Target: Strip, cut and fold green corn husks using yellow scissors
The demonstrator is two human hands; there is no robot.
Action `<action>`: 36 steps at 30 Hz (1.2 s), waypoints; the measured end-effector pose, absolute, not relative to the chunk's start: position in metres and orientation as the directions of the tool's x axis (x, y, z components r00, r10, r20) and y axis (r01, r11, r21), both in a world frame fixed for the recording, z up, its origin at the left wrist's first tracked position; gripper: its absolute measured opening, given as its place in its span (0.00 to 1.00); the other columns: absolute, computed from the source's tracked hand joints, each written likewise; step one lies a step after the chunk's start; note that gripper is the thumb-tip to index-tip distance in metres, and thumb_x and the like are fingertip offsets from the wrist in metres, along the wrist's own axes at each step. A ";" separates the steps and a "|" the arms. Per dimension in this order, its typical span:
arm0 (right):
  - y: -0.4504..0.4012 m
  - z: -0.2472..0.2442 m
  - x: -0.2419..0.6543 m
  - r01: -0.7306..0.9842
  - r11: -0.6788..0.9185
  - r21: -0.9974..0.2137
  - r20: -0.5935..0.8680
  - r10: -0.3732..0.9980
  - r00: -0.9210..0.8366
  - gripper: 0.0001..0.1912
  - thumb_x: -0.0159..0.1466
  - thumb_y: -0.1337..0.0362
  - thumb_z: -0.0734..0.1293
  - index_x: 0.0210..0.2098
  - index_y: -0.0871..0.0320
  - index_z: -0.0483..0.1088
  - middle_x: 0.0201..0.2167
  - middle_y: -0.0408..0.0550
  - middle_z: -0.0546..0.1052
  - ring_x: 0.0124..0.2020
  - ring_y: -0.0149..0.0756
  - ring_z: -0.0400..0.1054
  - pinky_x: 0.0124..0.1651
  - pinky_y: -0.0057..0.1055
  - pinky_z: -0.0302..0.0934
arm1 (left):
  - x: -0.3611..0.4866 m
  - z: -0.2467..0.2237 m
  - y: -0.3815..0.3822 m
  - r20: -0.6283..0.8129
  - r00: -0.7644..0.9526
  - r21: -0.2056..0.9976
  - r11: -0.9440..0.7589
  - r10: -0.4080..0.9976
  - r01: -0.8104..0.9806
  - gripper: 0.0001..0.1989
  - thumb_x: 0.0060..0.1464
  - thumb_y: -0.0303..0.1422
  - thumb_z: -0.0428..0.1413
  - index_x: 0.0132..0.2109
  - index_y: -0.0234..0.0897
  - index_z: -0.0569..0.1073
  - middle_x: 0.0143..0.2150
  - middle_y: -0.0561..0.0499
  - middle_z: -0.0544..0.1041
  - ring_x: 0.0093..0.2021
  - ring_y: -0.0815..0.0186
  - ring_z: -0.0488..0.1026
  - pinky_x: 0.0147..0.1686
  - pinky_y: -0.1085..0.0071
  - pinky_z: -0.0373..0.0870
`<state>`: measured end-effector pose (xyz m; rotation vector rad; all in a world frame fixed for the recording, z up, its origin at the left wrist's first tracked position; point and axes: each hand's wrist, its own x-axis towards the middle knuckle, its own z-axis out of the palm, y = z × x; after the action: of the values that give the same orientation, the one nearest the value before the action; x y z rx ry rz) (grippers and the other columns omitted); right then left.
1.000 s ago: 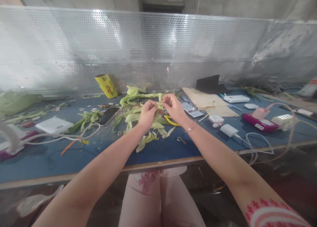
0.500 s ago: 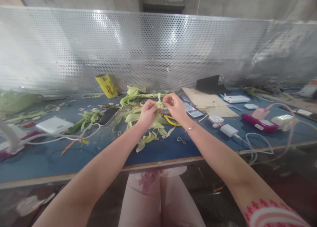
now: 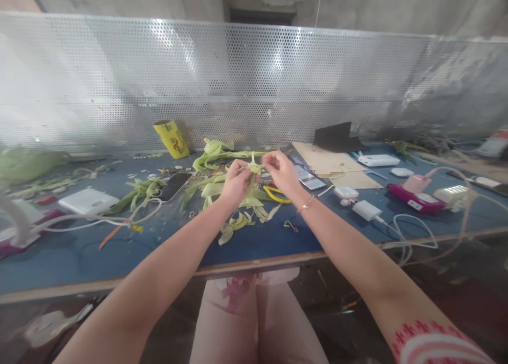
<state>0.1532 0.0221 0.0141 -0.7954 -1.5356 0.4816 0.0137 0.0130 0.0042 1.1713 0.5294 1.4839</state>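
My left hand (image 3: 237,181) is closed around a pale green leafy piece (image 3: 254,167), whose strips hang below the fingers over the table. Just right of it is my right hand (image 3: 280,169), its fingers pinched together at the piece's right side; what they hold, if anything, is too small to make out. Under and around both hands lie pale green husk-like leaves (image 3: 214,187). A yellow loop (image 3: 277,194) lies beneath my right hand.
On the blue table (image 3: 262,247) are a yellow tube (image 3: 172,139), a dark phone (image 3: 175,187), a lit phone (image 3: 309,178), brown paper (image 3: 333,160), a white box (image 3: 88,200), a purple power strip (image 3: 416,198) and white cables. A perforated metal screen (image 3: 254,83) stands behind.
My right hand's fingers have moved slightly away from the top of the leafy piece. My left hand keeps its hold, almost in the same place.
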 end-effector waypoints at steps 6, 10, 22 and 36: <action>0.022 0.014 0.156 0.213 0.611 -0.762 0.592 0.791 -0.155 0.11 0.59 0.64 0.60 0.39 0.57 0.71 0.38 0.48 0.76 0.38 0.35 0.70 0.46 0.37 0.64 | 0.013 0.003 0.014 0.403 0.111 0.856 -0.332 0.908 -0.396 0.14 0.43 0.33 0.60 0.33 0.38 0.61 0.24 0.57 0.74 0.23 0.71 0.72 0.28 0.72 0.70; 0.019 0.015 0.157 0.257 0.637 -0.727 0.603 0.771 -0.204 0.13 0.57 0.69 0.60 0.38 0.56 0.73 0.41 0.48 0.77 0.43 0.36 0.70 0.50 0.38 0.62 | 0.013 0.002 0.014 0.434 0.124 0.862 -0.370 0.893 -0.347 0.13 0.45 0.33 0.60 0.33 0.38 0.62 0.25 0.57 0.74 0.24 0.72 0.72 0.28 0.73 0.69; 0.014 0.014 0.152 0.236 0.642 -0.729 0.627 0.765 -0.143 0.07 0.61 0.60 0.59 0.35 0.56 0.65 0.32 0.46 0.74 0.31 0.33 0.68 0.36 0.32 0.64 | 0.012 0.004 0.011 0.445 0.188 0.871 -0.375 0.876 -0.318 0.09 0.47 0.31 0.57 0.33 0.37 0.63 0.23 0.57 0.72 0.22 0.72 0.71 0.27 0.73 0.68; 0.009 0.013 0.150 0.310 0.737 -0.601 0.728 0.665 -0.168 0.08 0.55 0.62 0.66 0.32 0.56 0.62 0.37 0.48 0.67 0.39 0.36 0.65 0.38 0.35 0.65 | 0.013 0.007 0.009 0.340 0.055 0.818 -0.267 0.939 -0.510 0.10 0.45 0.28 0.58 0.33 0.39 0.62 0.24 0.58 0.72 0.22 0.73 0.69 0.26 0.74 0.67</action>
<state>0.1505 0.0091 0.0128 -0.7692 -1.7641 0.3765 0.0132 0.0092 0.0069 1.0913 0.5465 1.5261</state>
